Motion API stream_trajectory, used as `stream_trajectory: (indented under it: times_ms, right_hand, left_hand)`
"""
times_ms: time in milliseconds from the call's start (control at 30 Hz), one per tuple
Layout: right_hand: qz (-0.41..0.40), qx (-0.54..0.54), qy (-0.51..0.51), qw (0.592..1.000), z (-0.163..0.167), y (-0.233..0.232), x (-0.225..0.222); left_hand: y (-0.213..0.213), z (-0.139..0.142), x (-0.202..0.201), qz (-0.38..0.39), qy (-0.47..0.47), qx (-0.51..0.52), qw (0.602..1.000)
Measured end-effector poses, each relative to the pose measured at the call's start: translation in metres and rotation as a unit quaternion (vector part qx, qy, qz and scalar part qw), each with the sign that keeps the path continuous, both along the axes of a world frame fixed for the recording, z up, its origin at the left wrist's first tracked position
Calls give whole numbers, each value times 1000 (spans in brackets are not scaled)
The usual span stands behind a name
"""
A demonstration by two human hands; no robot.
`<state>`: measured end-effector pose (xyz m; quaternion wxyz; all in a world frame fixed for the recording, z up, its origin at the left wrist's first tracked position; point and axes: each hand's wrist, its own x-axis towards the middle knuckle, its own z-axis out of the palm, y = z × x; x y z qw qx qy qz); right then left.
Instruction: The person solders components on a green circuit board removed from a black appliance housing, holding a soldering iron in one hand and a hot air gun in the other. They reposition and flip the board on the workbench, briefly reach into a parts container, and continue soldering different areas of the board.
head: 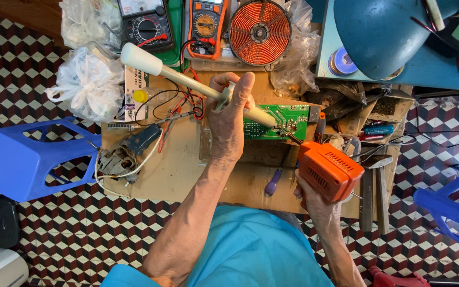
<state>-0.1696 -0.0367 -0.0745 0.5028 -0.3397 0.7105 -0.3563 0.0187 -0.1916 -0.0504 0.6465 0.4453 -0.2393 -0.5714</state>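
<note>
The left hand [228, 119] has its grip closed around a cream desoldering pump [187, 82], tip on the green circuit board [277, 122] lying on the worktop [181, 170]. The right hand [314, 204] grips an orange soldering gun [328, 170], tip touching the board.

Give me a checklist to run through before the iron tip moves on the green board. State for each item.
1. Left hand grips the cream desoldering pump: ok.
2. Right hand holds the orange soldering gun: ok.
3. Gun tip meets the green circuit board: ok.
4. Pump nozzle at the same spot: ok.
5. Board fixed to the wooden table: cannot tell.
6. Red and black leads clear of the tip: ok.
</note>
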Motion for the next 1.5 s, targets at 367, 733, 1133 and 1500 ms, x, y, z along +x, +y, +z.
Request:
stream_trajectory:
  times_ms: [367, 733, 1133, 1500]
  right_hand:
    - [-21, 26, 10, 999, -5, 4, -4]
    - [4, -14, -9, 1000, -7, 5, -5]
    - [20, -23, -7, 1000, -9, 1, -7]
    - [49, -71, 51, 995, -25, 11, -14]
  left_hand:
    - [1, 6, -4, -9, -52, -3, 999]
    - [2, 5, -4, -5, -34, -4, 999]
    - [1, 0, -4, -2, -37, -6, 999]
    - [3, -1, -4, -4, -18, -5, 1000]
